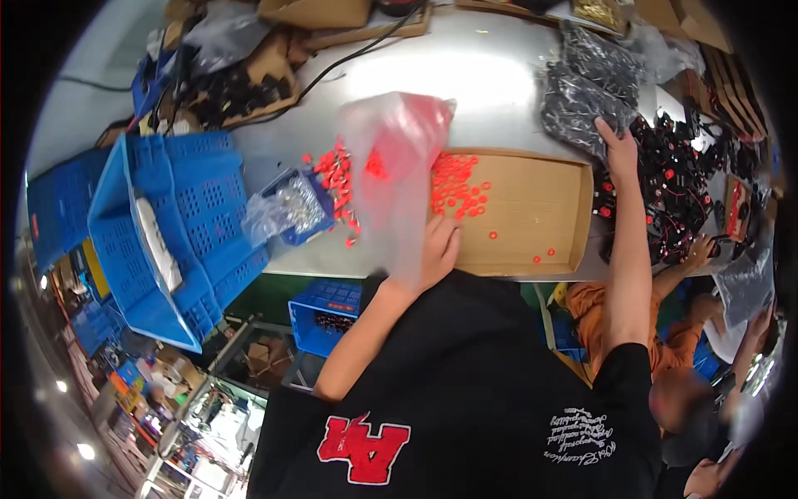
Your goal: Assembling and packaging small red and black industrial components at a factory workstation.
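A clear plastic bag [391,141] with small red rings in it rises over the left end of a shallow cardboard tray [540,175]. My left hand [442,247] is at the tray's near left corner, its fingers curled against the bag's side, and the film covers part of the wrist. More red rings [455,183] lie loose in the tray, mostly at its left end. At the far right my outstretched right hand [616,150] grips the lower edge of a clear bag of black parts [582,104]; some of its fingers are hidden.
Left of the bag lie red-tipped metal parts [336,179] beside a small blue bin [303,208] of shiny pieces. A large blue crate [199,200] leans at the left edge. Black wired parts [665,191] are heaped right, where another person's hand [700,249] works.
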{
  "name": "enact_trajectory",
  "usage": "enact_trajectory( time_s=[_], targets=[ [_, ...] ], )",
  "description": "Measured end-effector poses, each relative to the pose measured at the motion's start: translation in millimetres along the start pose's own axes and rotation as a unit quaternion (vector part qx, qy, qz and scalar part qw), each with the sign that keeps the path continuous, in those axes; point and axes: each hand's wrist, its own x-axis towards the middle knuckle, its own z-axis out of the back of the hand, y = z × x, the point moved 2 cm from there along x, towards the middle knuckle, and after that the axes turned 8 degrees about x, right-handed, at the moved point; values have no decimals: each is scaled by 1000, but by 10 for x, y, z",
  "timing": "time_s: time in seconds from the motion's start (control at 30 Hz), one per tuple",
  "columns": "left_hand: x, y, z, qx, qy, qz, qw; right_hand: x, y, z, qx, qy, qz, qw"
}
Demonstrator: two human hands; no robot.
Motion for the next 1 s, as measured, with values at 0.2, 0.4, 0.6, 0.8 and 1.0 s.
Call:
enact_trajectory(
  time_s=[0.2,0.4,0.6,0.8,1.0],
  targets=[
    [-272,124,200,6,31,6,999,-556,241,-121,-325,-177,158,915],
    [-456,356,517,-75,-41,-5,996,-1611,66,-669,-249,-130,167,945],
    [-549,571,660,-90,23,50,994,-2098,89,-1078,40,-181,35,982],
    [-486,783,654,-56,64,21,996,-2376,166,-1203,177,-147,-44,972],
    [-379,744,666,-32,97,-19,995,-2772,-9,-1108,190,-194,-47,961]
  ],
)
